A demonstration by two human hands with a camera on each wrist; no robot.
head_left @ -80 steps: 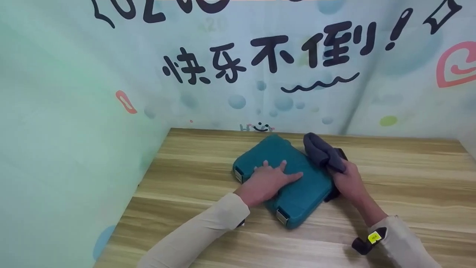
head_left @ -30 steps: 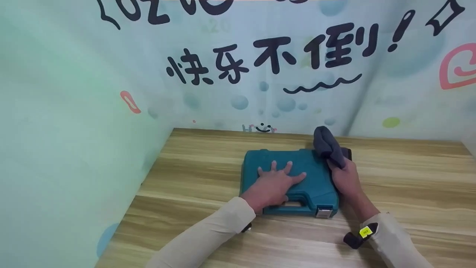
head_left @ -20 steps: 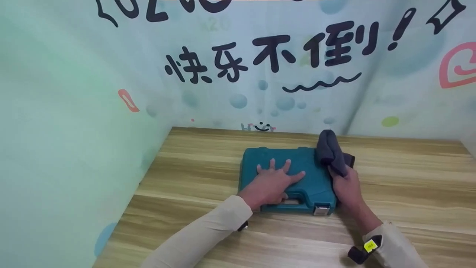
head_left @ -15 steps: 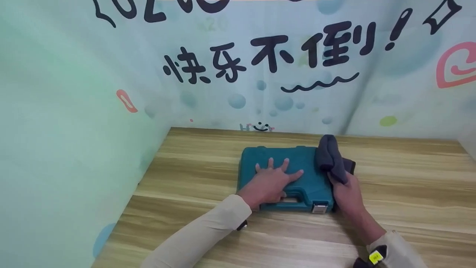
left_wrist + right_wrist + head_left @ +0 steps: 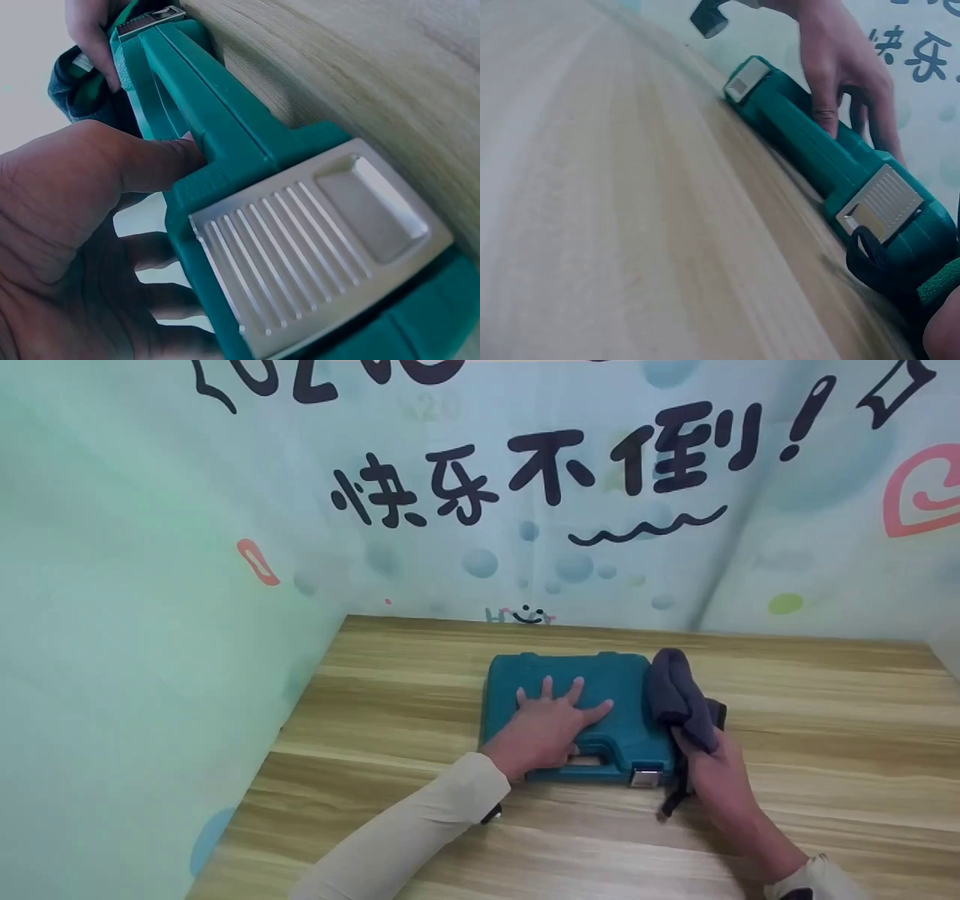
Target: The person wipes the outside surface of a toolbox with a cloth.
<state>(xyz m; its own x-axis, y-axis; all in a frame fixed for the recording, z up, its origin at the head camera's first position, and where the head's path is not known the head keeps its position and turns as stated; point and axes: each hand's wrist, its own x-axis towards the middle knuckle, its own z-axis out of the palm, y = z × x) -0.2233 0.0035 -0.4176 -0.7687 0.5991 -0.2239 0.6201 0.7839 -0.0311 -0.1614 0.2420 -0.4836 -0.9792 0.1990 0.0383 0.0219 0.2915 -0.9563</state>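
A teal hard plastic carrying case lies flat on the table, its handle side facing me. My left hand rests on its lid with spread fingers. In the left wrist view the left thumb touches the case near the handle, beside a ribbed metal latch. My right hand grips a bunched dark cloth against the case's right side. A black strap loop hangs from the cloth near the other latch; green fabric shows beneath. Most right fingers are hidden.
The wood-grain table extends around the case. A pale printed backdrop stands behind the table and along its left side.
The case was angled earlier and has turned so its handle side faces me. My right hand has since drawn the cloth along the right side towards me. The left hand stays on the lid.
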